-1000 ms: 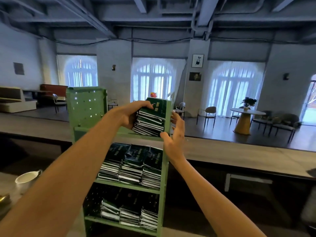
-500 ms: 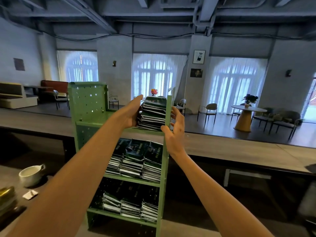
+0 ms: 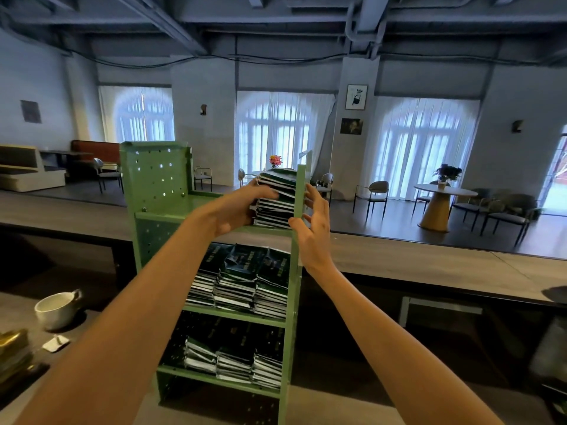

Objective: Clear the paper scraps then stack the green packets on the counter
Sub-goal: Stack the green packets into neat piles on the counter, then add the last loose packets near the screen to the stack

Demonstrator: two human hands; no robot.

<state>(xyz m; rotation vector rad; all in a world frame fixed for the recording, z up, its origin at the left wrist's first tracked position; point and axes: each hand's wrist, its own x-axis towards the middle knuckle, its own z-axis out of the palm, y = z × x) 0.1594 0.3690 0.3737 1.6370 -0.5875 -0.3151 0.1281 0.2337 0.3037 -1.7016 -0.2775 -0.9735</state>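
A stack of dark green packets [image 3: 277, 199] stands on the top shelf of a green metal rack [image 3: 156, 191], against its right upright. My left hand [image 3: 236, 207] grips the stack's left side, fingers curled over its edges. Just right of the upright, my right hand [image 3: 313, 222] is held with relaxed, spread fingers and grips nothing; whether it touches the post I cannot tell. Three more stacks of packets [image 3: 242, 277] fill the middle shelf, and three others [image 3: 233, 360] the bottom shelf. A small paper scrap [image 3: 55, 343] lies on the counter at the left.
A white cup [image 3: 56, 308] stands on the counter [image 3: 18, 305] left of the rack. Brass-coloured items [image 3: 12, 348] sit at the far left edge. A raised bar top [image 3: 429, 265] runs behind the rack. Beyond it are chairs and a round table [image 3: 441, 197].
The stack has gone from tilted in my left hand to standing level on the top shelf against the right upright. My left hand slid to its side; the view tipped slightly.
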